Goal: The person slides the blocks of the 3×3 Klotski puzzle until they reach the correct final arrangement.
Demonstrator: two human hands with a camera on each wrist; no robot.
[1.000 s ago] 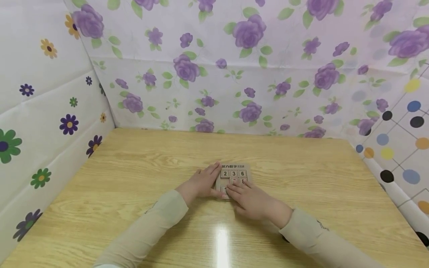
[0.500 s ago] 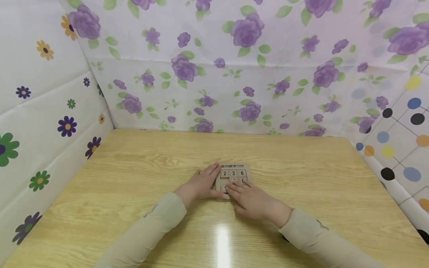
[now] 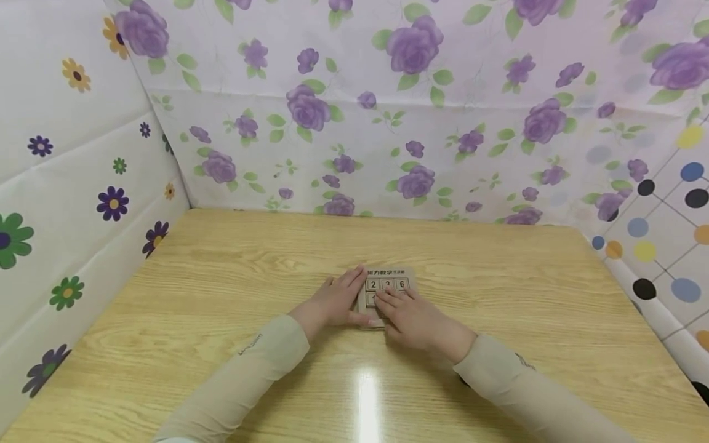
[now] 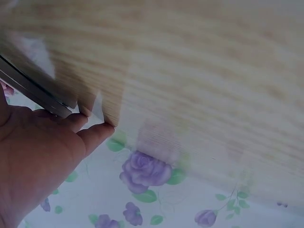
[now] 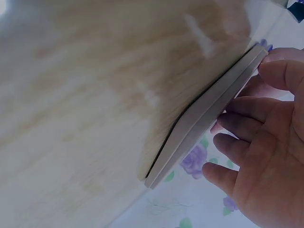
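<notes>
A square number slide puzzle (image 3: 396,272) lies flat on the table, its top row of tiles reading 2, 3 and 6. My left hand (image 3: 335,303) holds the puzzle along its left side, thumb at the lower left corner and fingers by the upper left. With fairly straight fingers, my right hand (image 3: 415,320) touches the tiles from above and covers most of the middle and lower right. A partly hidden tile (image 3: 371,299) sits under the 2, beside the right fingertips. Both wrist views show the puzzle's thin edge (image 5: 204,114) near the fingers.
The wood-grain table (image 3: 249,252) extends around the puzzle on all sides. A purple-flowered cloth (image 3: 354,147) stands behind it, with a daisy-print cloth (image 3: 88,246) on the left and a dotted cloth (image 3: 664,258) on the right.
The tile at the lower left has slid up to the middle row under the 2. My right hand has shifted slightly up with it; the left hand stays in place.
</notes>
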